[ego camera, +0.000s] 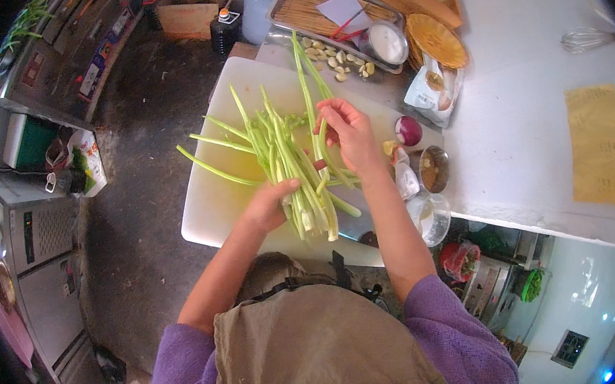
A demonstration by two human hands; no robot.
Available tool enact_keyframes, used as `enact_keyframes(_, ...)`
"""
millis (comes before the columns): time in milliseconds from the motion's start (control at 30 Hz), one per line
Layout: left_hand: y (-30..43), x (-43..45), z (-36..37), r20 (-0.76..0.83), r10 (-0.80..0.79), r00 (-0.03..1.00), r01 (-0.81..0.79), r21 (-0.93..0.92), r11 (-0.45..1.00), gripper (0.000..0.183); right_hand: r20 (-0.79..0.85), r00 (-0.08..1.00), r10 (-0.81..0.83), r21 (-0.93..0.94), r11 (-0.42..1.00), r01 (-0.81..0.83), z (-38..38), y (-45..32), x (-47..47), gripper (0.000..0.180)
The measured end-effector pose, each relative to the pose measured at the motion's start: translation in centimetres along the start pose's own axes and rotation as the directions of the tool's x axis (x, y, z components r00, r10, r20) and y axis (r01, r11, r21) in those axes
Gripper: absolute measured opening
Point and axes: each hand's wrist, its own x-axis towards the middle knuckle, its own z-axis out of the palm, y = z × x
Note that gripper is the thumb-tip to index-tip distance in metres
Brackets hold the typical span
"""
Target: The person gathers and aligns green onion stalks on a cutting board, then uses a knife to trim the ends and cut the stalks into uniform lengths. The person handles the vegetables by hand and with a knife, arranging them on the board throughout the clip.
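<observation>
My left hand (271, 205) grips a bunch of pale green stalks (284, 155), probably celery, near their cut lower ends. The stalks fan out over a white cutting board (214, 201). To the right of the bunch, my right hand (351, 135) has its fingers curled around a thin green stalk (306, 89) that stands apart from the others. Small chopped green pieces (296, 120) lie on the board behind the bunch. Under the stalks at the right, a flat grey metal surface shows partly; I cannot tell what it is.
Right of the board are a red onion (408, 130), a metal bowl of brown powder (435, 169) and a clear plastic tub (433, 219). Peeled garlic cloves (339, 58) lie behind it, near a metal tray of skewers (295, 7) and a bowl of white powder (387, 42).
</observation>
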Motion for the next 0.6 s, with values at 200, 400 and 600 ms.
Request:
enact_keyframes(200, -0.1, 0.6, 0.4, -0.010, -0.041, 0.999, 0.041, -0.011, 0.999, 0.080, 0.043, 0.996, 0.073, 0.131, 0.988, -0.078, 0.4, 0.4, -0.7, 0.024)
enact_keyframes(400, -0.3, 0.6, 0.5, 0.002, -0.016, 1.000, 0.016, -0.012, 1.000, 0.080, 0.116, 0.992, 0.055, -0.119, 0.992, -0.042, 0.5, 0.0, -1.3, 0.031)
enact_keyframes(600, -0.7, 0.4, -0.1, -0.033, -0.085, 0.996, 0.083, -0.054, 0.995, 0.074, 0.148, 0.977, -0.152, -0.532, 0.820, 0.209, 0.7, 0.0, -2.1, 0.017)
